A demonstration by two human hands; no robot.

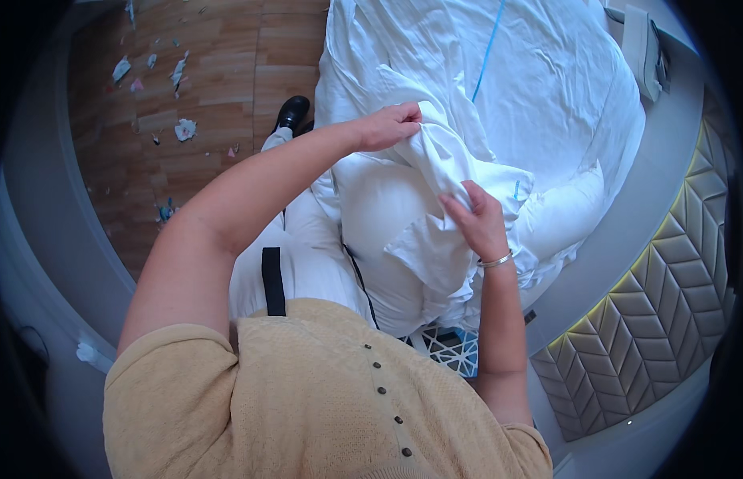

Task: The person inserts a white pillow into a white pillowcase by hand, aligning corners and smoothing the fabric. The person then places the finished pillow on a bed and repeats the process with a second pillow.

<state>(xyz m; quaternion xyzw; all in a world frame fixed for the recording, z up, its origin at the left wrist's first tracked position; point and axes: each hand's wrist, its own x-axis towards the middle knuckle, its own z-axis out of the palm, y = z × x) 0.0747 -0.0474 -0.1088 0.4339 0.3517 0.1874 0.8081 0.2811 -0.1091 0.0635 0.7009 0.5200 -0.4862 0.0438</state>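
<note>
White fabric (pixel 446 158), perhaps a pillowcase, is stretched and bunched between my two hands above the bed. The fingers of my left hand (pixel 390 126) pinch its upper edge. Lower and to the right, my right hand (pixel 479 218), with a silver bracelet at the wrist, grips a fold between thumb and fingers. A short blue mark shows near the fabric's right corner. Under the hands lies a plump white pillow (pixel 380 206), partly covered by the fabric. Another white pillow (pixel 563 209) rests to the right on the white bed sheet (pixel 557 102).
Scraps of paper (pixel 185 129) and other litter lie on the wood-look floor (pixel 221 72) at the left. A padded headboard or wall panel (pixel 653 299) with yellow edge lighting stands at the right. A white openwork piece (pixel 452 350) shows beside the bed near my waist.
</note>
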